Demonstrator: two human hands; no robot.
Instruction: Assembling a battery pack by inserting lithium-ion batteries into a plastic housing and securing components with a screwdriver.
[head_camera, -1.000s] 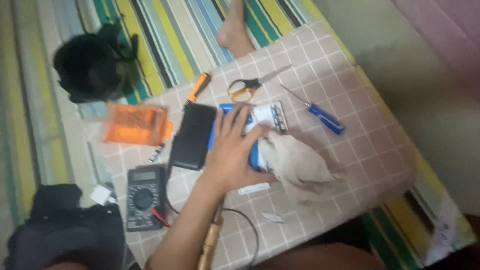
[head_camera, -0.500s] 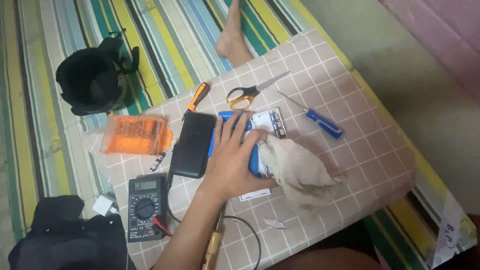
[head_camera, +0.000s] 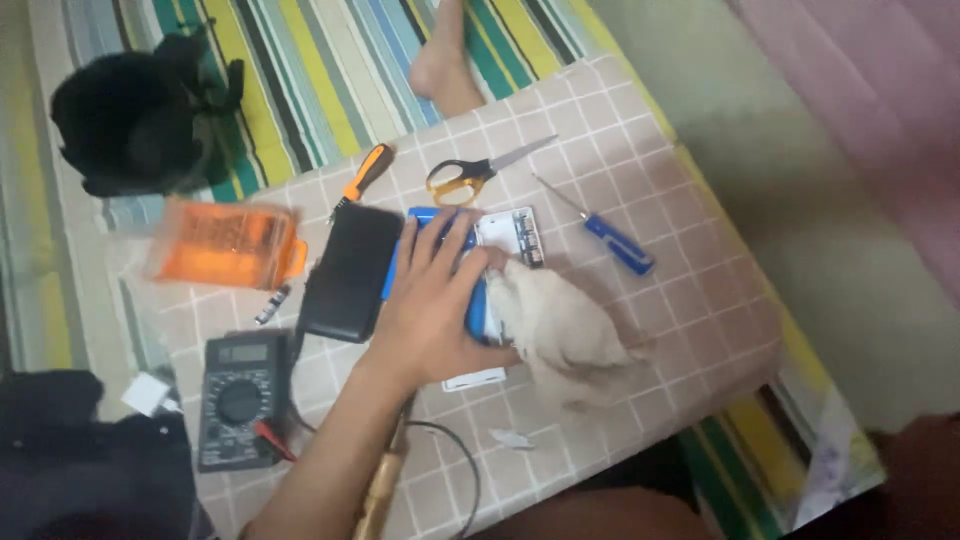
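Low table (head_camera: 700, 330) with a checked cloth, set on a striped mat (head_camera: 300, 60); a bare foot (head_camera: 440, 70) rests at its far edge. On the mat sits a black bag (head_camera: 130, 110). One hand (head_camera: 435, 305), apparently the left, lies flat with fingers spread on a blue pack (head_camera: 478, 310), pressing, not clamped; right hand not seen. Pack sits mid-table, long axis running from near edge to far edge, far end toward the scissors (head_camera: 470, 178). Beige rag (head_camera: 565, 335) touches its right side, black case (head_camera: 350, 272) its left. Orange box (head_camera: 225, 245), meter (head_camera: 238, 400) left; screwdriver (head_camera: 615, 240) right. Risk: pack could slide under the flat palm and knock the small board (head_camera: 515, 235).
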